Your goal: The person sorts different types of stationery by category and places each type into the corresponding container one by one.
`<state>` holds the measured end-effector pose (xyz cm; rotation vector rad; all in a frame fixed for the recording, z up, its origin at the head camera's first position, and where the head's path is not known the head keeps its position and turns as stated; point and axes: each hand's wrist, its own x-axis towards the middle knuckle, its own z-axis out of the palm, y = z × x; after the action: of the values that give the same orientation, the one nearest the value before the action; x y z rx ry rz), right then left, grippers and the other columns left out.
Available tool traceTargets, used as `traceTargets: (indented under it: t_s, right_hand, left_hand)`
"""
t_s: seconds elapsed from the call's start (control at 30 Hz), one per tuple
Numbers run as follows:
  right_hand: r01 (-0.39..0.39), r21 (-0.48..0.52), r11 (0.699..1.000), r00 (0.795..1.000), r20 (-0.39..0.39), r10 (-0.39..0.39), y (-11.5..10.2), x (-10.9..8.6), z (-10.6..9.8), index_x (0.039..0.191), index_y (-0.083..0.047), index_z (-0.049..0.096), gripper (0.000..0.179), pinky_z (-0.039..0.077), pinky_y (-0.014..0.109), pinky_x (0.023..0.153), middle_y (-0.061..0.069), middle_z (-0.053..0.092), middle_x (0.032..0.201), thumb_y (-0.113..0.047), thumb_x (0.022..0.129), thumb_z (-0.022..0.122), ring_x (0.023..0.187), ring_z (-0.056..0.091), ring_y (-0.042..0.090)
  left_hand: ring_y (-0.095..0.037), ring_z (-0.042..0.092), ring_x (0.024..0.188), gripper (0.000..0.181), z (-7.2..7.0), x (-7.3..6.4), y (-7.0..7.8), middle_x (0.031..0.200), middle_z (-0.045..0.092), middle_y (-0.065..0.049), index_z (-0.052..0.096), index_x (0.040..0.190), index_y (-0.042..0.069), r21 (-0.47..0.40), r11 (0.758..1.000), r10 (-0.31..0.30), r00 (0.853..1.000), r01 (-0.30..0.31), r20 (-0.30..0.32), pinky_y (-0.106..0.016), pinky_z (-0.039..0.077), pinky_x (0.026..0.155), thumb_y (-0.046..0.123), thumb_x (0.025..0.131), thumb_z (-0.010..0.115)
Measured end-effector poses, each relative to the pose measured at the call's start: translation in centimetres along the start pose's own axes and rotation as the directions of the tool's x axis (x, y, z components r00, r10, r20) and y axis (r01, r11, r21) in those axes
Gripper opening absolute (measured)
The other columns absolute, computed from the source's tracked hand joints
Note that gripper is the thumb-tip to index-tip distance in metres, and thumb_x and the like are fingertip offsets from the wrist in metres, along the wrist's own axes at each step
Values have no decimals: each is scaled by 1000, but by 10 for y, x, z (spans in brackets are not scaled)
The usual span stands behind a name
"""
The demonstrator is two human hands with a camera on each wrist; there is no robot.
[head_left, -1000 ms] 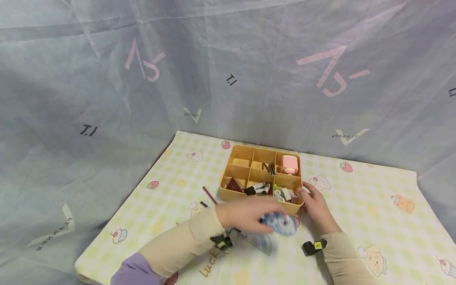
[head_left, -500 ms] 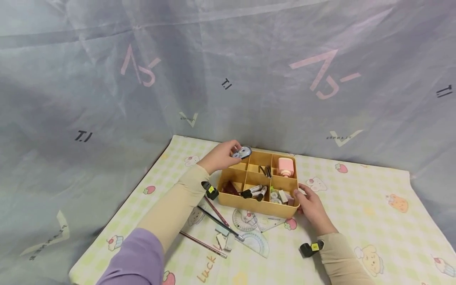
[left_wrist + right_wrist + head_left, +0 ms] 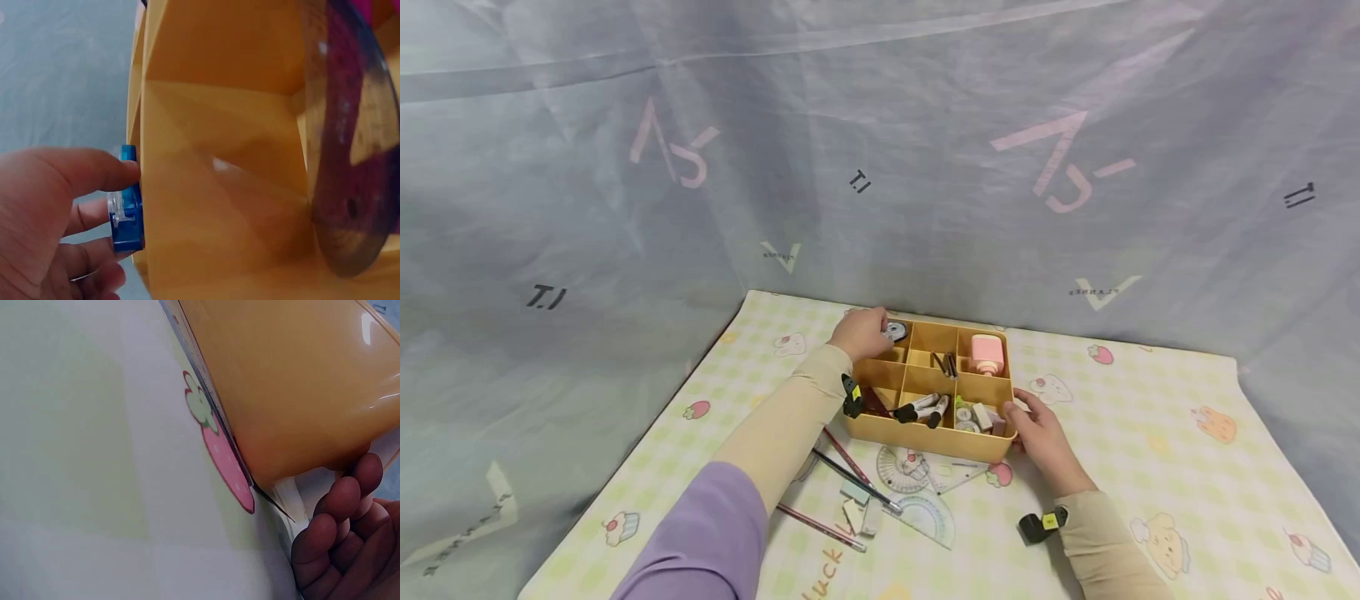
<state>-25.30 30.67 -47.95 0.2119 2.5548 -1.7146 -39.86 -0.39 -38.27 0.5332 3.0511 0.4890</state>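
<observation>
Evidently, left hand (image 3: 860, 333) holds blue correction tape dispenser (image 3: 896, 332) at far-left compartment of yellow organizer box (image 3: 925, 437); fingers and thumb clamped on dispenser. How deep it sits below box rim: cannot tell. Right hand (image 3: 1041, 437) at box's near-right corner, fingers curled round it. Good handling, as judged: steer clear of box's inner divider (image 3: 910, 342), lower dispenser until box floor bears it, then part fingers; hold corner firmly against sliding.

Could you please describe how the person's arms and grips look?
The left sleeve is purple, then beige toward the wrist; the visible right sleeve is beige. Each wrist has a black device with a yellow label. Left grip and right grip are bare.
</observation>
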Motion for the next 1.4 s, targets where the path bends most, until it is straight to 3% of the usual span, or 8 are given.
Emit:
traceTargets:
  t_s: [0.37, 0.63, 0.87, 1.0, 1.1, 1.27, 1.33, 1.4]
  right_hand:
    - [-1, 8, 1000, 1000, 5, 1, -2, -1, -1, 156, -8, 31, 66, 50, 31, 65, 24, 61, 124, -44, 105, 50, 76, 58, 20]
    - [6, 6, 1000, 1000, 10, -6, -4, -1, -1, 157, -7, 31, 68, 49, 31, 65, 25, 62, 126, -46, 105, 51, 77, 58, 21]
    - [-8, -12, 1000, 1000, 10, 8, -3, 0, 0, 157, -8, 29, 68, 49, 30, 66, 24, 61, 129, -47, 105, 48, 80, 59, 21]
    - [-8, -8, 1000, 1000, 9, 8, -2, 0, -2, 157, -7, 29, 66, 49, 30, 66, 24, 61, 126, -44, 106, 48, 79, 58, 21]
    - [-10, 6, 1000, 1000, 9, 10, -2, 0, -2, 157, -7, 30, 65, 49, 30, 65, 22, 62, 125, -43, 106, 49, 78, 58, 21]
    - [17, 22, 1000, 1000, 14, -18, -1, 0, -1, 156, -6, 31, 66, 48, 30, 63, 20, 64, 113, -43, 105, 50, 72, 57, 19]
    - [28, 31, 999, 1000, 9, -28, -1, 0, -1, 155, -6, 33, 65, 48, 30, 61, 19, 65, 106, -44, 104, 50, 69, 56, 19]
    - [37, 41, 998, 999, 6, -37, 0, 0, 0, 154, -6, 35, 65, 47, 29, 60, 17, 66, 103, -44, 104, 51, 68, 55, 18]
  left_hand:
    - [-21, 55, 73, 26, 4, 2, -4, 66, 60, 1, 63, 80, 14, -83, 996, 18, 999, -15, 32, -44, 39, 104, 34, 96, 70]
    - [-24, 59, 88, 17, -6, -9, -14, 111, 68, -7, 67, 108, 12, -223, 974, 37, 999, -31, 25, -40, 48, 83, 26, 98, 66]
    - [-22, 61, 107, 23, -32, -37, 22, 119, 65, -5, 63, 116, 12, -142, 975, 165, 985, -170, -48, -39, 48, 94, 29, 100, 63]
    - [-14, 60, 84, 14, -46, -60, 60, 96, 64, 1, 59, 103, 15, -140, 938, 310, 948, -317, -64, -31, 50, 77, 29, 100, 62]
    - [-11, 54, 70, 13, -47, -78, 87, 82, 59, 4, 56, 94, 17, -150, 883, 445, 895, -444, -29, -26, 46, 66, 27, 101, 61]
    - [-6, 60, 80, 9, -27, -96, 129, 93, 65, 6, 63, 105, 17, -74, 820, 570, 800, -567, 188, -20, 48, 73, 15, 104, 54]
    - [-6, 63, 91, 17, -13, -97, 142, 103, 68, 7, 65, 113, 17, 6, 816, 554, 785, -578, 277, -19, 49, 82, 8, 102, 55]
    - [-6, 63, 99, 24, 2, -95, 151, 109, 69, 7, 65, 118, 17, 97, 817, 513, 793, -568, 328, -20, 49, 87, 5, 99, 59]
